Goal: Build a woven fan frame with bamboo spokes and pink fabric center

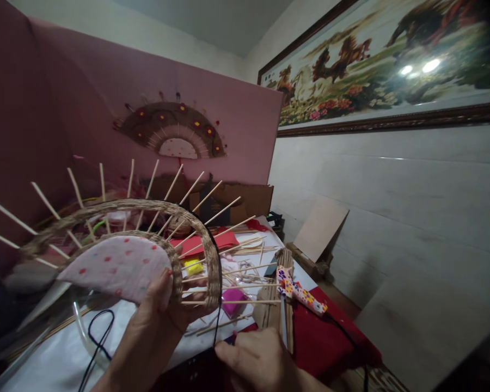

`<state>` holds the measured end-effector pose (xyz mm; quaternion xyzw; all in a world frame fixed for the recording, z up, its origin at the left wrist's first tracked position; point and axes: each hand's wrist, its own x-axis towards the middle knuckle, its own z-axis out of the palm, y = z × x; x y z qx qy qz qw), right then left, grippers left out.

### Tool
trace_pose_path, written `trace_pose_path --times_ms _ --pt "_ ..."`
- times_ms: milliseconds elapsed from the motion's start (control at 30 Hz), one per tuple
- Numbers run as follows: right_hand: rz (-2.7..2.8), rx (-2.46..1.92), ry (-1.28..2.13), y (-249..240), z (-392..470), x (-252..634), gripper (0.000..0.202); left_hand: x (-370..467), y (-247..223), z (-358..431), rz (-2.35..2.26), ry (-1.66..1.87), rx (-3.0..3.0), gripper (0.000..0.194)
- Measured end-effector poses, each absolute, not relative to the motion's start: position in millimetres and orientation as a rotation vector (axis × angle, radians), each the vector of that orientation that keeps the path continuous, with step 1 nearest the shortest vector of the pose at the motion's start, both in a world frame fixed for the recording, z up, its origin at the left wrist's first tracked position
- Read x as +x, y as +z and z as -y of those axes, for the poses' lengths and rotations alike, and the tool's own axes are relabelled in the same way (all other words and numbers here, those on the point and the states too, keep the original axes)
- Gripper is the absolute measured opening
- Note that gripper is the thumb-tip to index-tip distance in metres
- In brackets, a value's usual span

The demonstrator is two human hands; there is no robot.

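My left hand [163, 310] grips a half-round woven fan frame [175, 212] by its lower right part, thumb on the white, red-dotted centre panel [118, 267]. Thin wooden sticks radiate outward from the panel through two bands of woven twine. A black cord [218, 272] follows the outer edge of the outer band on the right, then hangs down to my right hand [257, 356]. The cord's lower part is pinched between the thumb and fingers of that hand, just below the fan frame. Part of my left fingers is hidden behind the frame.
A finished fan with flowers [179, 125] hangs on the pink board. On the table lie red paper [224, 240], a yellow packet [193, 266], a magenta packet [233, 302], loose sticks and a flower-patterned glue gun [300, 291]. A loop of black cord [100, 345] lies at left.
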<state>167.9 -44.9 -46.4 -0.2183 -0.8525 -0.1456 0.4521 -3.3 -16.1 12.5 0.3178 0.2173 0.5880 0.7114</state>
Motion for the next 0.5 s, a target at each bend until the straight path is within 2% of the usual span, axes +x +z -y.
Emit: trace_pose_path --times_ms 133,367,500 --pt "2.083 -0.670 -0.081 -43 43 179 0.027 1 18 17 -0.470 1.218 0.485 0.021" --pt "1.693 -0.905 0.576 -29 34 197 0.019 3 18 21 -0.470 1.059 0.418 0.026" --pt "1.589 -0.939 0.731 -33 25 195 0.017 4 12 22 -0.507 0.999 0.438 0.026"
